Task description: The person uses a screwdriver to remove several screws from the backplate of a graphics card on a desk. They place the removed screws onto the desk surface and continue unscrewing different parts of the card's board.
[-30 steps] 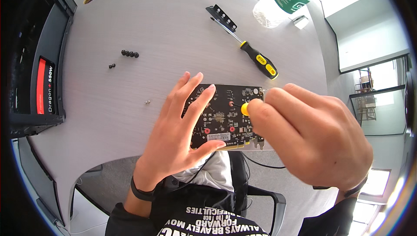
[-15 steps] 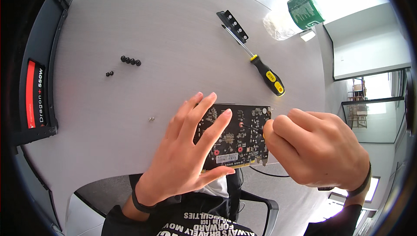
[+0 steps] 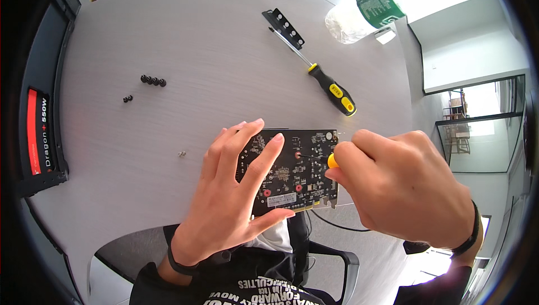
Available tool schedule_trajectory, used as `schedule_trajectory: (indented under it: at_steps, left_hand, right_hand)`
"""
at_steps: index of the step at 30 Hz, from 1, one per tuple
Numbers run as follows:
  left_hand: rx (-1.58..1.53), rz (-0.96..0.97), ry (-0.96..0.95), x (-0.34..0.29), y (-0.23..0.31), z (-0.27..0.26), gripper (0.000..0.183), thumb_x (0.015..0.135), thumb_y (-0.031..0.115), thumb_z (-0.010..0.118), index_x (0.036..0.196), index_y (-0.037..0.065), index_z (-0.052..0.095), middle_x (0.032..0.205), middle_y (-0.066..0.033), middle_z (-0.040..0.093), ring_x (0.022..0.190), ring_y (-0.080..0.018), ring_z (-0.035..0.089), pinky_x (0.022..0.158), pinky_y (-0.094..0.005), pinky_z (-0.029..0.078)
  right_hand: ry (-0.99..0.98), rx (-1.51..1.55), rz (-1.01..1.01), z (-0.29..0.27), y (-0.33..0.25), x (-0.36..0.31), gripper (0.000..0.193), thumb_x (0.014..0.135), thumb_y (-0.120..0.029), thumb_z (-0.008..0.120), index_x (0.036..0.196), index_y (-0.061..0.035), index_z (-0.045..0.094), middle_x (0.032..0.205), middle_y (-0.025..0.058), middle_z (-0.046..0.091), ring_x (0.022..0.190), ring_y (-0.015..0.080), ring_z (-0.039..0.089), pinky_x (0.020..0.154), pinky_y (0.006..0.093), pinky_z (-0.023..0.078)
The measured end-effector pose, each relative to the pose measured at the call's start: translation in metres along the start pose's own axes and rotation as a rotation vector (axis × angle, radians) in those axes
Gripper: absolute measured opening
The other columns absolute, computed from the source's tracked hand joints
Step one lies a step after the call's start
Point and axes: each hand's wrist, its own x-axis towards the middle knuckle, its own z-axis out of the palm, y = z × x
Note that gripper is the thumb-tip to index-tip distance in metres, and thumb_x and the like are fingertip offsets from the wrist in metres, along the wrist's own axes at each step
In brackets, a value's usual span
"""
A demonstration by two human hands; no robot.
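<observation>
A black graphics card lies back side up at the table's near edge. My left hand steadies its left part, fingers spread over the board and the thumb along its near edge. My right hand is closed around a screwdriver, whose yellow collar shows while most of the handle is hidden in the fist. Its thin dark shaft slants left to a red-ringed screw spot on the card; the contact at the tip is too small to make out. Other red rings show nearer to me.
Beyond the card lies a larger black-and-yellow screwdriver next to a black slotted bracket. Small black screws and silver screws sit to the left. A computer case stands at far left; a green-wrapped package stands at far right.
The whole view has shifted, so things appear farther left and slightly higher. My right fist has turned a little, showing more of the yellow collar. The shaft stays at the same spot.
</observation>
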Motion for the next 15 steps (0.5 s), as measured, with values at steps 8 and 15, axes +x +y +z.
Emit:
schedule_trajectory:
  at_steps: [8, 15]
  left_hand:
    - [-0.013, -0.006, 0.001, -0.002, 0.005, -0.005, 0.093, 0.081, 0.045, 0.083, 0.155, 0.006, 0.043, 0.155, -0.0233, 0.038, 0.138, -0.0466, 0.039, 0.116, -0.0584, 0.034]
    - [-0.001, 0.009, 0.013, -0.004, 0.003, -0.004, 0.09, 0.082, 0.045, 0.082, 0.153, 0.005, 0.043, 0.154, -0.0224, 0.039, 0.139, -0.046, 0.039, 0.116, -0.0559, 0.035]
  right_hand:
    - [0.053, -0.046, -0.048, 0.003, -0.004, 0.001, 0.021, 0.081, -0.009, 0.077, 0.082, -0.0038, 0.057, 0.076, 0.005, 0.054, 0.066, 0.0235, 0.062, 0.055, 0.0356, 0.051]
    - [-0.032, -0.465, -0.238, -0.012, -0.006, 0.002, 0.029, 0.075, -0.011, 0.077, 0.102, -0.0026, 0.071, 0.078, -0.0013, 0.063, 0.071, 0.0131, 0.064, 0.058, 0.0266, 0.053]
